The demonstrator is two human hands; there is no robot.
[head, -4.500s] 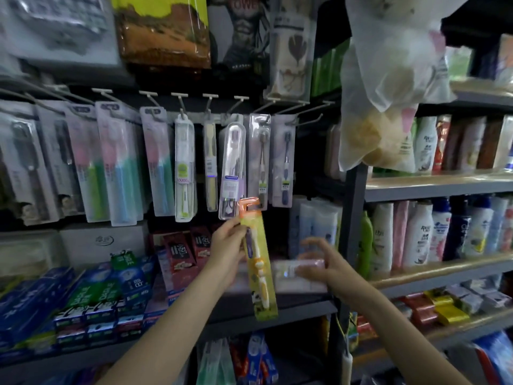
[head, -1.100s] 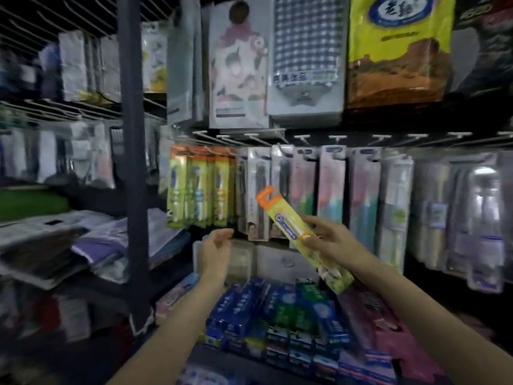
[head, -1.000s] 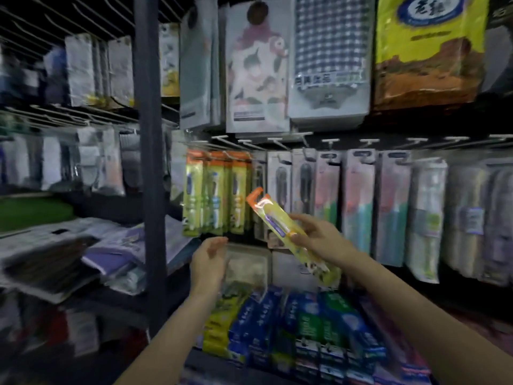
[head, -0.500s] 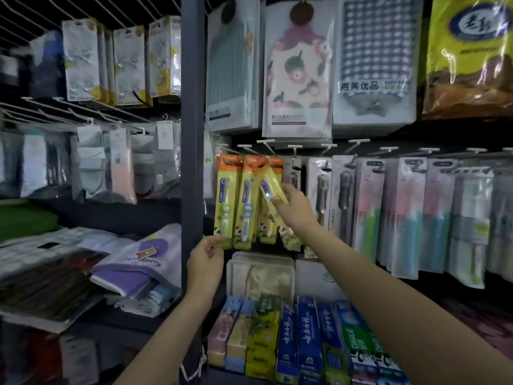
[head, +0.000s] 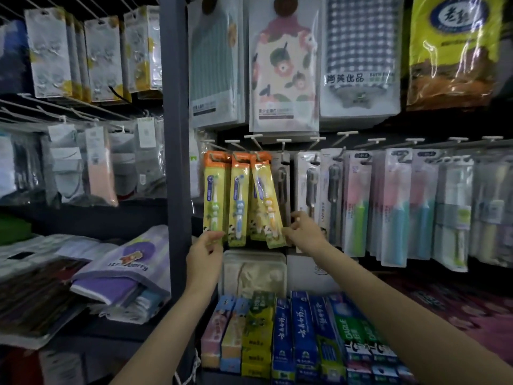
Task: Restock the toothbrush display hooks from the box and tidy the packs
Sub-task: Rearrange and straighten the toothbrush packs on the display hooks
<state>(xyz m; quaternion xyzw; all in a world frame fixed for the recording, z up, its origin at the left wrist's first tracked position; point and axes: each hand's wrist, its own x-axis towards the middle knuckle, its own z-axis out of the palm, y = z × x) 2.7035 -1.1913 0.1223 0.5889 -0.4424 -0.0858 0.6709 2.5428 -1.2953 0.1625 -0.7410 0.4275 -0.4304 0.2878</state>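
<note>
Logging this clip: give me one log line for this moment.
phase: tidying | left hand: pinches green kids pack | right hand: holds tilted orange kids pack | blue kids pack: hanging

blurred: right-hand packs (head: 455, 207) | hidden: hooks behind orange-topped packs (head: 238, 195); print unreadable

Three toothbrush packs (head: 238, 198) are hanging side by side on the display hooks (head: 256, 140), just right of the upright post (head: 173, 162); the rightmost of them is tilting. The left hand (head: 204, 252) is touching the bottom of the leftmost pack, and the right hand (head: 305, 232) is sitting at the lower end of the tilted one. More hanging packs (head: 394, 204) are running off to the right. Toothpaste boxes (head: 294, 334) are standing on the shelf below, and towel packs (head: 283, 65) are hanging above the hooks.
</note>
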